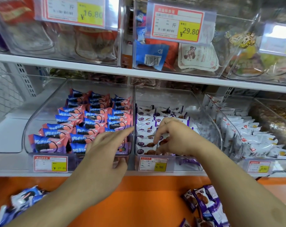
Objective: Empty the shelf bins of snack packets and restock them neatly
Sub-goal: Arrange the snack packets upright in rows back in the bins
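Two clear plastic bins sit side by side on the middle shelf (139, 74); the left bin (45, 112) holds pink-and-blue snack packets (90, 118) laid in tidy overlapping rows, and the middle bin (209, 122) holds white-and-purple packets (145, 128) stacked in rows along its left side. The right hand (173, 136) reaches into the middle bin from the near side; its fingers (158, 133) are curled downward and pinch a white-and-purple packet at the front of the rows. The left hand (104, 148) hovers in front of the left bin, its fingers spread and relaxed, the forefinger pointing right towards the wall between the two bins; it holds nothing. A yellow-and-red price tag (153, 164) hangs on the near face of the middle bin; on the orange ledge (139, 202) below, loose purple packets (202, 202) lie at the near right and blue-and-white packets (22, 200) at the near left.
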`<control>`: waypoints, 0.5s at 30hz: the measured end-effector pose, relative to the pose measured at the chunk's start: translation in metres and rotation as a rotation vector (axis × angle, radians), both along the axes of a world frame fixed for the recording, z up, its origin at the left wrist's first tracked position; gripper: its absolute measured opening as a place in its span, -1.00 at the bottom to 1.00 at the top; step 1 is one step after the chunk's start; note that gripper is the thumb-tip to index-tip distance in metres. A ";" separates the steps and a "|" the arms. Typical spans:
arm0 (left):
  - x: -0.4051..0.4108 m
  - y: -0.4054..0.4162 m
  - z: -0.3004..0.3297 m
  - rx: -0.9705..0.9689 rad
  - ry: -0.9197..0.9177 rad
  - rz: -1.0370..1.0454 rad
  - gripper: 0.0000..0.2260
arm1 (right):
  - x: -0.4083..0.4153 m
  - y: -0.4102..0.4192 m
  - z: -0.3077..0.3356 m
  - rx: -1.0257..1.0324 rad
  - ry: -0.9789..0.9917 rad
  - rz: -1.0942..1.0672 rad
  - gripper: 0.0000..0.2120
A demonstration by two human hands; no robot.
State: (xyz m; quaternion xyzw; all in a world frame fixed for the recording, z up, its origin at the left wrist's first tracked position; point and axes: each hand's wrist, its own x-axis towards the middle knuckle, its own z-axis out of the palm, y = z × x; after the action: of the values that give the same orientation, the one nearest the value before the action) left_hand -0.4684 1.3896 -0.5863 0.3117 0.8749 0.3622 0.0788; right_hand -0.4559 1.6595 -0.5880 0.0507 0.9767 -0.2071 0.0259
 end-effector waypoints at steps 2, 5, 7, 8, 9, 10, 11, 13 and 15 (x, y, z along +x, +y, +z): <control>0.000 -0.001 0.000 0.013 0.000 0.013 -0.24 | -0.001 -0.001 -0.002 0.032 0.009 0.004 -0.74; 0.000 -0.001 -0.001 0.023 -0.004 0.021 -0.24 | -0.002 -0.004 -0.006 0.047 0.020 0.003 -0.75; 0.000 -0.001 -0.001 0.017 0.000 0.015 -0.24 | -0.003 -0.004 -0.007 0.049 0.024 -0.005 -0.76; 0.000 -0.001 -0.001 0.016 -0.001 0.015 -0.24 | -0.002 -0.004 -0.007 0.045 0.022 -0.010 -0.77; 0.000 -0.001 -0.001 0.017 -0.004 0.018 -0.23 | -0.002 -0.005 -0.006 0.037 0.017 -0.014 -0.79; 0.000 -0.001 -0.002 0.020 -0.004 0.020 -0.23 | -0.002 -0.005 -0.006 0.028 0.013 -0.018 -0.80; 0.000 -0.001 -0.002 0.022 0.000 0.021 -0.23 | -0.001 -0.005 -0.006 0.022 0.013 -0.018 -0.80; 0.000 -0.001 -0.002 0.021 0.010 0.018 -0.23 | -0.001 -0.006 -0.005 0.026 0.025 -0.016 -0.80; 0.000 -0.001 -0.002 0.019 0.013 0.018 -0.22 | 0.000 -0.005 -0.004 0.048 0.040 -0.011 -0.79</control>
State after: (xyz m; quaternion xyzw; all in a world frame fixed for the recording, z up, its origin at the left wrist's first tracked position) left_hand -0.4688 1.3886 -0.5886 0.3067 0.8747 0.3692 0.0670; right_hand -0.4556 1.6542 -0.5921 0.0525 0.9814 -0.1845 0.0041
